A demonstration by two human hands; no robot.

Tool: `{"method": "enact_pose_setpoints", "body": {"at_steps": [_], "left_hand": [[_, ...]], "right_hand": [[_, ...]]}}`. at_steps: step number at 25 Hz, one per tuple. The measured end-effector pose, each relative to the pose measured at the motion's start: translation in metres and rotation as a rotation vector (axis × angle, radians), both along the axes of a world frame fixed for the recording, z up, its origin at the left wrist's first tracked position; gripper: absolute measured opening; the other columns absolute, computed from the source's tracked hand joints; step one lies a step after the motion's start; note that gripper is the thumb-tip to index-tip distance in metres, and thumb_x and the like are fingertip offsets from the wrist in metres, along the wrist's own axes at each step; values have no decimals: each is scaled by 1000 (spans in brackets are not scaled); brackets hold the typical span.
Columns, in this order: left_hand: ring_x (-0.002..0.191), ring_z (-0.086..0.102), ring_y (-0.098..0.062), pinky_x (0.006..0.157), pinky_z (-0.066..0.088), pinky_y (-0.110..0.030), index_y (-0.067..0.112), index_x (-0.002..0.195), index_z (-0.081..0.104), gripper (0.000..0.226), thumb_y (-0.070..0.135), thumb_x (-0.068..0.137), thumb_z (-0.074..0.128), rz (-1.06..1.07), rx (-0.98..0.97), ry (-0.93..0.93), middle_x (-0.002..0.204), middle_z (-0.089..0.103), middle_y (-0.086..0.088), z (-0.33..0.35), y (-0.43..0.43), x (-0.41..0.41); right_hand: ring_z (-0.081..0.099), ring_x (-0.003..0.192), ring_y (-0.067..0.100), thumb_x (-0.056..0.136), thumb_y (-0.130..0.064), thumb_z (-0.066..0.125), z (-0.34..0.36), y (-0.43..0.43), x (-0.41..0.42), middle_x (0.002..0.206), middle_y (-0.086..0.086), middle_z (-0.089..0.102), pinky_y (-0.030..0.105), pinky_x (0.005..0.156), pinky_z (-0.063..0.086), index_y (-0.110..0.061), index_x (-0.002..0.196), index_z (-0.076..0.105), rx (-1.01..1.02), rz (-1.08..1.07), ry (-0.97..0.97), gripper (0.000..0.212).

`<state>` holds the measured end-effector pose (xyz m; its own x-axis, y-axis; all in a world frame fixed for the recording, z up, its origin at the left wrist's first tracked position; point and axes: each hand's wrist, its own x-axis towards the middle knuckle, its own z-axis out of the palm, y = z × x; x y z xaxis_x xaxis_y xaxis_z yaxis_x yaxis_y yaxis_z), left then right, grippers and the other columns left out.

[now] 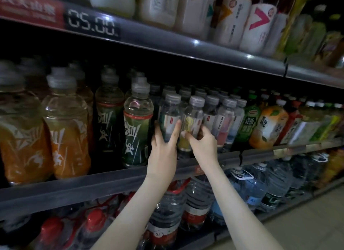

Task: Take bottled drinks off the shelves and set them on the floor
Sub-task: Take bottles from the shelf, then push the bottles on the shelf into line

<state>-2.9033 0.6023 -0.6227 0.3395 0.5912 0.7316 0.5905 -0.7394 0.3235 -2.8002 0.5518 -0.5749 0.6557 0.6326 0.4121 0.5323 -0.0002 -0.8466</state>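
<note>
I've got both hands up at the mid shelf (93,182). L hand (163,143) wraps a clear btl (170,115) w/ grey cap, thumb on one side and fingers curled round the other. Its label has a small red tag, text too small to read. R hand (202,143) clasps the yellow-label btl (193,113) just beside it, fingertips curled on the lower body. Both btls stand upright in the front row, touching each other, not yet off the shelf.

To the left is a green-label btl (137,134) w/ a white running figure, then orange drinks (68,134) w/ the same figure. To the right sit tea btls (268,123) w/ Chinese print I can't read for sure. The price strip (93,24) above reads "05.00"; the red sign next to it is blurred. Top-shelf white btls (258,24) carry a pink V. Big water jugs (256,184) stand on the shelf below, and the floor (307,221) shows at the lower right.
</note>
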Motion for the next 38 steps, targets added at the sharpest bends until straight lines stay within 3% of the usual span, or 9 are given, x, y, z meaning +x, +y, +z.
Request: {"method": "enact_pose_setpoints", "body": {"at_steps": [4,7,9,13,17,22,29,34,38], "left_hand": [[119,43,-51,82,52,-48,20,149,27,90,3,74,73,66,7,-86,143,27,-38,-3,-4,16],[140,11,-48,109,24,-55,18,150,26,75,8,84,61,92,185,-104,151,11,-33,-4,-13,30],[143,0,-43,113,10,-56,19,150,25,70,16,87,56,84,294,-68,153,6,-28,0,-18,46],[141,7,-42,109,6,-62,23,148,32,73,24,83,67,87,344,-2,153,13,-25,1,-21,83],[143,4,-38,111,-5,-62,25,142,43,70,31,79,72,154,405,62,154,15,-20,1,-12,106],[145,-10,-33,111,-14,-57,30,150,24,90,53,76,70,146,433,119,156,10,-17,2,-11,133],[144,-13,-33,109,-12,-58,25,152,16,99,54,74,70,174,428,129,156,11,-15,0,-9,154],[144,-15,-31,110,-16,-57,22,149,23,94,50,74,71,186,419,125,152,29,-11,-12,-11,165],[146,-2,-31,110,-13,-58,20,151,16,99,40,74,75,172,404,134,154,20,-15,-19,-17,176]], "right_hand": [[56,110,8,93,-30,61,-9,6,8,113,-14,59,11,80,40,-23,136,48,-48,135,-104,45],[59,111,16,98,-31,50,-16,-1,19,119,-4,61,19,85,42,-20,134,49,-46,74,-276,38],[55,109,12,99,-28,48,-19,-12,40,116,-8,55,14,85,39,-16,127,53,119,-91,-326,31],[37,129,20,92,-12,59,-12,-25,114,139,6,41,27,100,35,-14,144,32,146,-307,-116,58],[38,132,18,90,-12,63,-3,-21,161,145,2,37,33,104,36,-24,150,18,34,-70,4,77],[51,94,12,85,-23,71,4,-22,179,109,-3,56,27,79,40,-19,129,47,-88,-24,-29,50],[56,101,20,84,-20,71,-27,-51,201,112,5,56,28,78,42,-16,113,49,305,-304,142,36],[58,108,18,83,-27,72,-21,-58,223,119,0,60,35,89,49,-20,127,51,135,-206,37,49],[56,111,17,86,-29,70,-11,-36,219,125,-1,58,29,89,45,-17,132,50,-14,-83,-93,53]]}}
